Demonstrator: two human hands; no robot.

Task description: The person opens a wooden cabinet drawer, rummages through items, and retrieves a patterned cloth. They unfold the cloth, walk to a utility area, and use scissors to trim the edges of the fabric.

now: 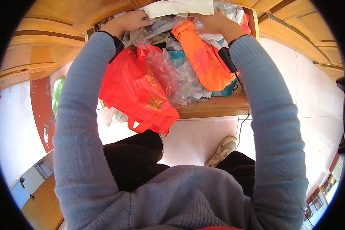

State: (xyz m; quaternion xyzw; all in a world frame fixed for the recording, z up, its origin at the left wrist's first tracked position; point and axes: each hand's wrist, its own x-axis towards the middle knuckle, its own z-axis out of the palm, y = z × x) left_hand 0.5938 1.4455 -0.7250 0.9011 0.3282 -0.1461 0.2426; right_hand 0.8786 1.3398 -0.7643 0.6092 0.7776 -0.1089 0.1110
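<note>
My left hand (pixel 133 21) reaches into the back of a pulled-out wooden drawer (pixel 215 111). Its fingers lie at the left end of a folded white cloth (pixel 179 8), beside clear plastic bags (pixel 161 26). At the cloth's other end is my right hand (pixel 211 25), its fingers mostly hidden among plastic. Whether either hand grips anything is unclear. Below the hands, an orange fabric bag (pixel 197 54) lies across the drawer. A red bag (pixel 129 89) with gold print and a handle hangs over the drawer's front left. Crumpled clear plastic (pixel 179 77) fills the middle, with teal items (pixel 224 91) beneath.
Wooden cabinet fronts (pixel 46 61) flank the drawer. A black cable (pixel 241 129) runs from near my right wrist to the tiled floor (pixel 195 138). My shoe (pixel 222 149) stands below the drawer. A green item (pixel 57 93) lies at left.
</note>
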